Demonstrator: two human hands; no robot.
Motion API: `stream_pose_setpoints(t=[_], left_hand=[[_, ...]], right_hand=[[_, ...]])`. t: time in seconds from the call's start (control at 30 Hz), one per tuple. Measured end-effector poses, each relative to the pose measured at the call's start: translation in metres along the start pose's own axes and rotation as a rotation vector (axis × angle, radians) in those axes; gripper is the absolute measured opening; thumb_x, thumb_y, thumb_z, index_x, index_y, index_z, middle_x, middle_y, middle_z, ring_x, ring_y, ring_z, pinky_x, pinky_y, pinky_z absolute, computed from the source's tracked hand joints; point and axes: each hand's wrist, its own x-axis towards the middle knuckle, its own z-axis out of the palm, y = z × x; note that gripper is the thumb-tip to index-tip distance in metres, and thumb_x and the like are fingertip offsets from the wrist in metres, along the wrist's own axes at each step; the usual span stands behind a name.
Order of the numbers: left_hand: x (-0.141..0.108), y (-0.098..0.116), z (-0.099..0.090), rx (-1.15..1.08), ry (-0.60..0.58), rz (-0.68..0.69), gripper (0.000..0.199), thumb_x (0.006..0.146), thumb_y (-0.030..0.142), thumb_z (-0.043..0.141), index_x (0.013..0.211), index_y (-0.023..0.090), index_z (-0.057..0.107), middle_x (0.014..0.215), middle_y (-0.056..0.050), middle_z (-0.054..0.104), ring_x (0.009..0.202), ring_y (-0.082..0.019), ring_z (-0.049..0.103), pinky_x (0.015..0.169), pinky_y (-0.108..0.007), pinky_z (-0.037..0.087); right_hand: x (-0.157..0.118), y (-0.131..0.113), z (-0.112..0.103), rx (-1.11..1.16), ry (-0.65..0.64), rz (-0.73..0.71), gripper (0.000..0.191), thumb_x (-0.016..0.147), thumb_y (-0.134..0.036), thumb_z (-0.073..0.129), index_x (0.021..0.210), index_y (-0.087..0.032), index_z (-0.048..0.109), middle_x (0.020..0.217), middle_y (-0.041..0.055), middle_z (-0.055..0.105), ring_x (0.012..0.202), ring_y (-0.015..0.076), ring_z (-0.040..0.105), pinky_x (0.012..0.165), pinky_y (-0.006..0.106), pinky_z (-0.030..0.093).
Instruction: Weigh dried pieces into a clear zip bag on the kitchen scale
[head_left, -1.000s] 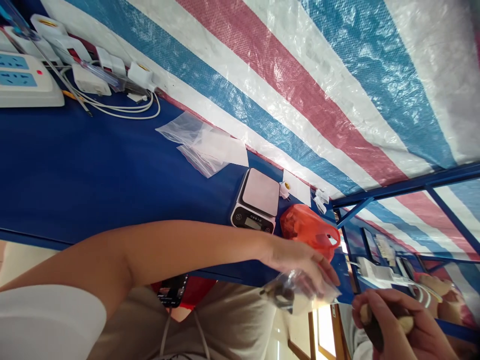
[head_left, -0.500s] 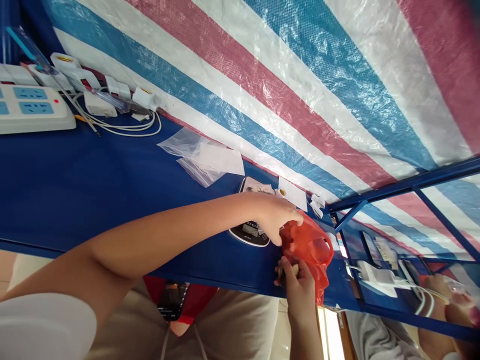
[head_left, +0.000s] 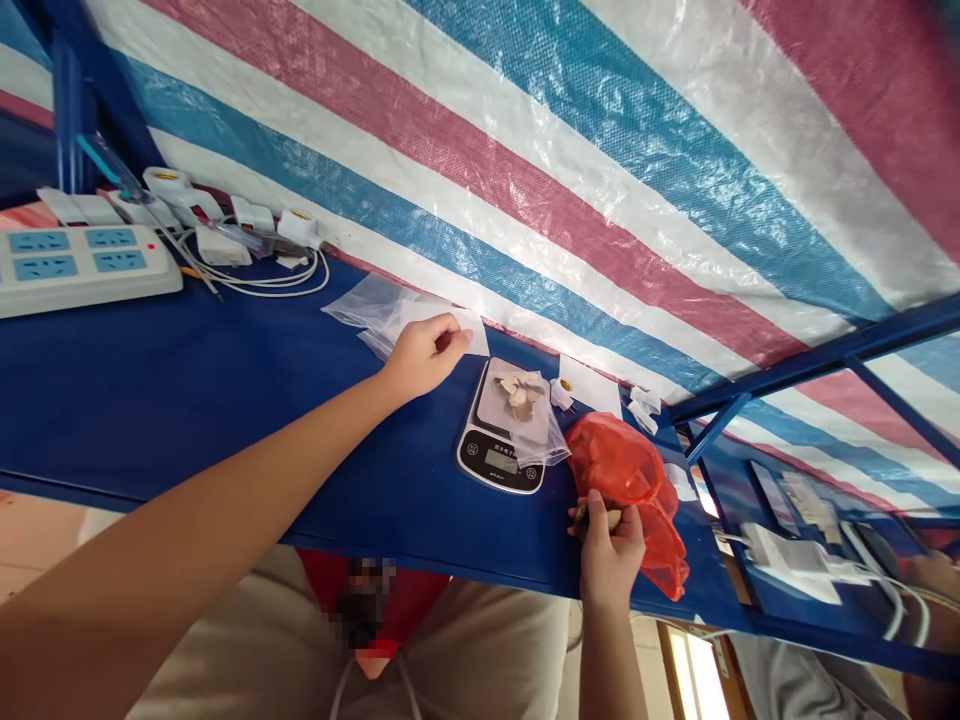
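Note:
My left hand [head_left: 429,356] is closed with its fingers curled, over a sheet of white paper and clear plastic bags [head_left: 358,304]; whether anything is inside it is hidden. Beside the red plastic bag [head_left: 619,458], my right hand [head_left: 611,560] is closed around small brown and tan pieces [head_left: 611,520] held at the fingertips. Between the hands stands a kitchen scale [head_left: 495,462] with a display. On its plate lies a clear zip bag [head_left: 551,440] with pale dried-looking pieces [head_left: 517,393] on or in it; which, I cannot tell.
A power strip [head_left: 82,262] and several white adapters with cables [head_left: 259,240] lie at the left. A white plug [head_left: 561,392] and crumpled paper [head_left: 643,408] are behind the red bag. Striped sheeting [head_left: 480,190] hangs behind the blue table [head_left: 225,400]. Blue frame bars [head_left: 787,355] stand right.
My left hand has left the red bag and moved left, over the paper and clear bags, uncovering the scale. My right hand still holds the pieces beside the red bag. The view has shifted slightly.

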Motion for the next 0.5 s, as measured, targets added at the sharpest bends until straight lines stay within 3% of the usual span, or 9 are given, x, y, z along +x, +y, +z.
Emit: stream_pose_setpoints(t=[0.2,0.5], left_hand=[[-0.008,0.004,0.013,0.094,-0.080,0.079,0.052,0.088,0.038,0.055,0.061,0.022,0.015,0.057,0.006,0.014,0.055,-0.010,0.017,0.055,-0.030,0.020],[-0.014,0.003,0.012,0.148,-0.135,0.191,0.047,0.090,0.032,0.055,0.061,0.021,0.020,0.053,0.006,0.021,0.053,-0.010,0.021,0.055,-0.029,0.023]], right_hand=[[0.001,0.000,-0.003,-0.170,0.004,-0.025,0.051,0.078,-0.064,0.081,0.089,-0.019,0.060,0.075,0.0023,0.073,0.057,0.0161,0.065,0.057,0.027,0.055],[0.004,0.010,-0.006,-0.209,-0.007,-0.029,0.052,0.078,-0.064,0.079,0.096,-0.017,0.066,0.088,0.0074,0.075,0.073,0.0212,0.069,0.069,0.032,0.054]])
